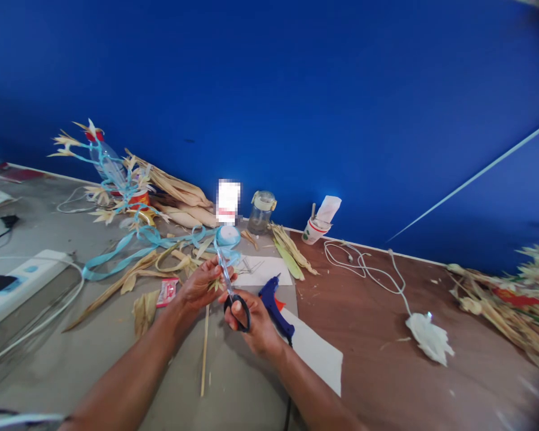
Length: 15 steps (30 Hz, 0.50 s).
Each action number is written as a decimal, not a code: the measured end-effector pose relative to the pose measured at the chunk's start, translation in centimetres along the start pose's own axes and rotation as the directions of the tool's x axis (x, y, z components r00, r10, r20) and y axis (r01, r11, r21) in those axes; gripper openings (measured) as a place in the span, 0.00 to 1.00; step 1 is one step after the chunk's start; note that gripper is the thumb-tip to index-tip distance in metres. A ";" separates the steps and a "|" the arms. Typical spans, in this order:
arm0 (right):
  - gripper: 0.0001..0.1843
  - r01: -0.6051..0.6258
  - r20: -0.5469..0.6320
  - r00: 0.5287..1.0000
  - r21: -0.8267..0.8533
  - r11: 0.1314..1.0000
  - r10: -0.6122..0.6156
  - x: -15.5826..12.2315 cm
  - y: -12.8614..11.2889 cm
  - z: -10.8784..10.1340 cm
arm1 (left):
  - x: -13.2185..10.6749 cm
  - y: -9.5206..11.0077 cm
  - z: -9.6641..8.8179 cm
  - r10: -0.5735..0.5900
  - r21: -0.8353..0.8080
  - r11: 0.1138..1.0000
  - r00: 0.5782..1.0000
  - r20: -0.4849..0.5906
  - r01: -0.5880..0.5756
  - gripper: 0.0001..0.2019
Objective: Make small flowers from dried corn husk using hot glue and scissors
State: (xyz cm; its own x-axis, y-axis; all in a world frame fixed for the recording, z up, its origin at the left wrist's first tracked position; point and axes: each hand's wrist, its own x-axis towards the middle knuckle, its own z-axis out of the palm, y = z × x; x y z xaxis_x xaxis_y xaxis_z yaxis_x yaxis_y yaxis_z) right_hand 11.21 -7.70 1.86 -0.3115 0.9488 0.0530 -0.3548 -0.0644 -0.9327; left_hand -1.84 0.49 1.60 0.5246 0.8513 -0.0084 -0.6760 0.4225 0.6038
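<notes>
My right hand (251,323) grips black-handled scissors (232,293), thumb through one loop, blades pointing up and away. My left hand (202,282) is closed on a small piece of dried corn husk (215,284) at the top of a thin wooden stick (204,347) that runs down toward me. The scissor blades sit right beside that husk piece. A blue glue gun (273,305) lies just right of my right hand on white paper (317,353).
Light-blue ribbon (117,254) and a ribbon spool (228,236) lie among dried husks (175,194). A glass jar (261,212), paper cup (315,230), white cable (368,266), power strip (13,281) and a husk pile (516,305) at right surround the work spot.
</notes>
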 end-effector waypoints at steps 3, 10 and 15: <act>0.27 0.005 -0.003 1.000 -0.018 1.000 -0.005 0.0 -0.1 -0.1 | 0.0 0.0 0.1 0.005 0.005 1.000 1.000 0.001 -0.005 0.11; 0.29 -0.031 -0.006 1.000 -0.014 0.999 0.031 -0.1 -0.9 0.2 | -0.1 0.0 -0.1 -0.021 0.014 1.000 1.000 -0.002 0.021 0.10; 0.31 -0.065 -0.024 0.998 0.037 0.997 0.066 -0.2 -1.1 0.4 | 0.0 -0.1 -0.6 -0.038 0.007 0.999 0.999 0.018 0.038 0.10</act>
State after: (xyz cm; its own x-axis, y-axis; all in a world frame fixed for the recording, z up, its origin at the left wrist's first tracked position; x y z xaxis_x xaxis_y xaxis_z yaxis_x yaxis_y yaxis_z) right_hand 11.31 -7.89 2.98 -0.3134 0.9495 -0.0175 -0.3664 -0.1378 -0.9202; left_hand -2.05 0.64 1.05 0.5589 0.8290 -0.0170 -0.6519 0.4520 0.6089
